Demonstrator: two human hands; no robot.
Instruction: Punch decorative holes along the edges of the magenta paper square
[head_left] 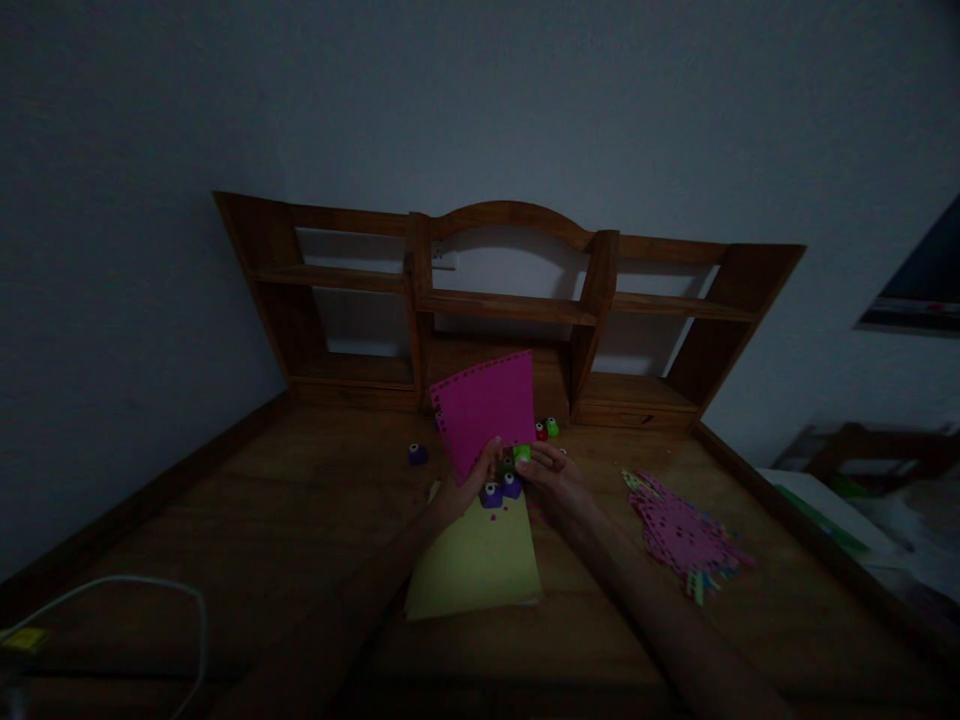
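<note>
My left hand (474, 478) pinches the lower edge of a pink sheet of paper (487, 405), which stands tilted up with small punched holes along its top and left edges. My right hand (553, 468) is closed round a small green craft punch (522, 454) at the sheet's lower right edge. Just below my hands, two purple craft punches (501, 490) with eye-like spots lie at the top of a stack of yellow paper (480, 560). Tiny pink cut-outs (493, 517) are scattered on the yellow paper. Dim light blurs the finer details.
A purple punch (417, 454) lies at left; a red punch (541, 431) and another green punch (552, 427) stand behind my right hand. Punched paper strips (686, 535) are piled at right. A wooden shelf unit (510, 305) stands at the back; a white cable (150, 579) curves at front left.
</note>
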